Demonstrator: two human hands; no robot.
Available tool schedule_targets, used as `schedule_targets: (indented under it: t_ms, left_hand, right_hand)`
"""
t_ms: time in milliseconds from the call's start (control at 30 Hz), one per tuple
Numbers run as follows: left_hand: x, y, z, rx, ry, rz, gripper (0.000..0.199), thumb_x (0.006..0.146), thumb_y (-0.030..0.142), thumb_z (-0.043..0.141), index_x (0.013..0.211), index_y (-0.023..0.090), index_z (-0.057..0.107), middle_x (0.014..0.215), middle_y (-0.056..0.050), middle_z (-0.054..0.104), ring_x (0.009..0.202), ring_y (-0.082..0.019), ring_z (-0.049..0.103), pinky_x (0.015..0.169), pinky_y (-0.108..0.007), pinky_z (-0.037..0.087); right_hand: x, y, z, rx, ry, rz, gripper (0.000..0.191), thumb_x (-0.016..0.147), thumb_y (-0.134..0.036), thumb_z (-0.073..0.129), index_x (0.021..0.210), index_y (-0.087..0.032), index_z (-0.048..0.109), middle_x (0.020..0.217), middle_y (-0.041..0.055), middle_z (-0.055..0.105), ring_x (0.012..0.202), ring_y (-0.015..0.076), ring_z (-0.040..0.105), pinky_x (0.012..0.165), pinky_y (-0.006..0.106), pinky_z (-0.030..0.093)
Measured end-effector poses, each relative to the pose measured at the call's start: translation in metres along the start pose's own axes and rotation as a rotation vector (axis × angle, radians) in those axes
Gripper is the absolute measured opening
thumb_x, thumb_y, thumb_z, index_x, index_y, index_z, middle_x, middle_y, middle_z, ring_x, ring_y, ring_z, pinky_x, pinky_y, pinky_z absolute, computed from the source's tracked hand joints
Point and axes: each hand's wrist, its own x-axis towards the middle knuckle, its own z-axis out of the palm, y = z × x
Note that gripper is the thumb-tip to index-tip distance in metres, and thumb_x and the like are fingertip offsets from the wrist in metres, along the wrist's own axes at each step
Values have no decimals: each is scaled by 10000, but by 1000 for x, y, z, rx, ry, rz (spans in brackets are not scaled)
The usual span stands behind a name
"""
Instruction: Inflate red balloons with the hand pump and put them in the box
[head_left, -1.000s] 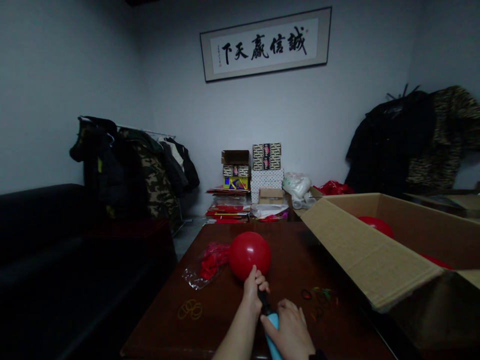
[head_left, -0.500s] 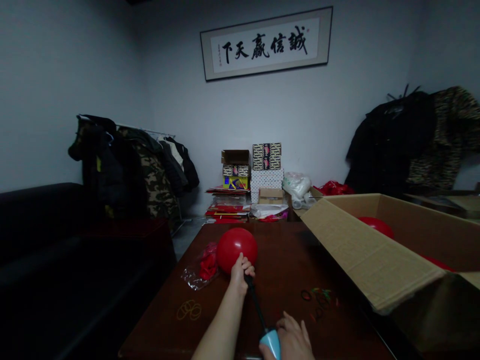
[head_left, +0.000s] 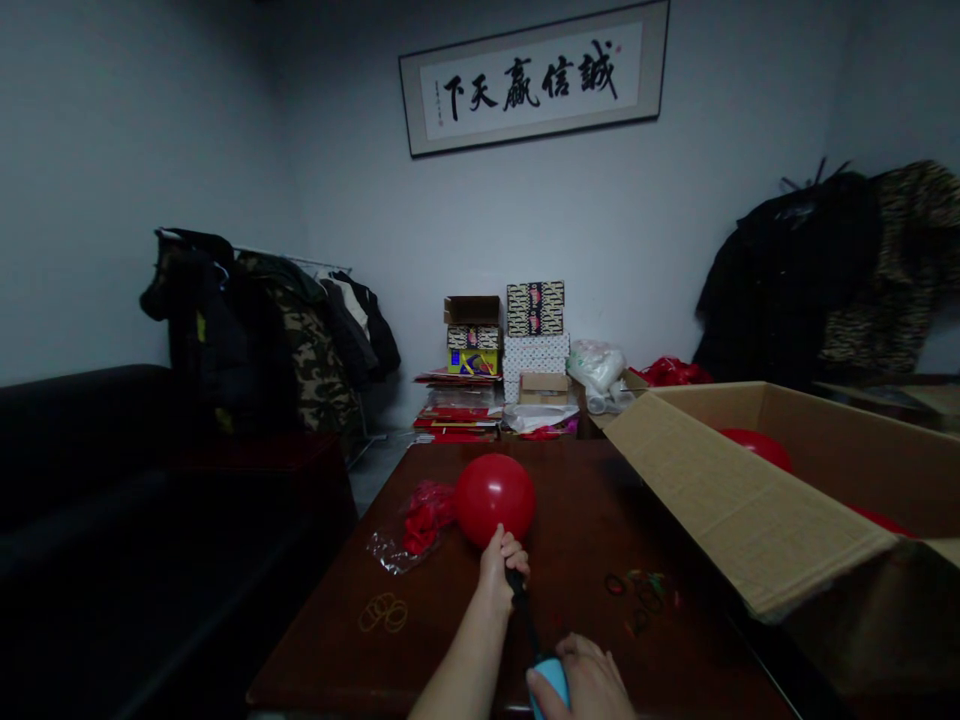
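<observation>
The left hand [head_left: 504, 562] is gripping the neck of a round red balloon [head_left: 495, 498] together with the black end of a pump [head_left: 530, 622], its fingers closing around both. The right hand [head_left: 589, 682] is holding the light-blue part of the pump near the front edge of the dark wooden surface [head_left: 577, 500], its thumb lying across the blue part and its other fingers curling along the side. Between the 2 hands, the pump's black shaft is slanting toward the balloon.

The balloon is sitting over the far middle of the surface, just beyond the left hand; whether it is touching the wood, I cannot tell. Beside it, on the left, a clear plastic bag [head_left: 420, 525] is holding crumpled red pieces. Nearer the front left, a few yellow rubber bands [head_left: 384, 612] are lying loosely together, and a scatter of dark and coloured bands [head_left: 649, 595] is lying to the right of the pump.

At the right, an open cardboard box [head_left: 750, 505] is holding another red balloon [head_left: 761, 447]. Beyond the surface, patterned boxes [head_left: 536, 310] are standing stacked, and a framed scroll [head_left: 532, 85] showing 5 large characters is hanging on the wall.
</observation>
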Motion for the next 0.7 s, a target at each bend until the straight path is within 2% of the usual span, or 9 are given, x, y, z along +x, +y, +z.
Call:
schedule_targets:
  t_ms: [200,367,500,700]
  left_hand:
    - [-3,-26,-24,9,54,-9,366,858,295,609,616,201,351,443,94,303,330,-34,320,358,-132,268]
    - [-3,-31,-33,136,96,82,355,832,369,637,630,204,397,444,88,324,338,-57,334,382,-185,302]
    - [-1,-29,-27,174,124,120,372,849,386,609,625,207,372,440,104,283,322,-50,289,376,-186,269]
    - [8,-10,-7,153,74,171,354,882,348,560,630,208,354,442,113,266,314,-45,280,384,-179,272]
  right_hand:
    - [18,-9,-7,-18,-11,58,534,869,-503,364,1074,-97,643,1157,186,628,1163,326,532,1037,550,316]
    - [24,-12,2,-49,16,72,558,892,-499,344,1145,-88,624,1262,200,584,1253,331,467,1064,589,264]
    - [25,-10,6,-32,-44,61,582,894,-535,326,1205,-133,610,1362,157,525,1355,328,343,1089,619,203]
    - [19,-10,1,-94,8,37,549,883,-507,379,1168,-113,633,1326,179,552,1341,335,365,1104,604,187]
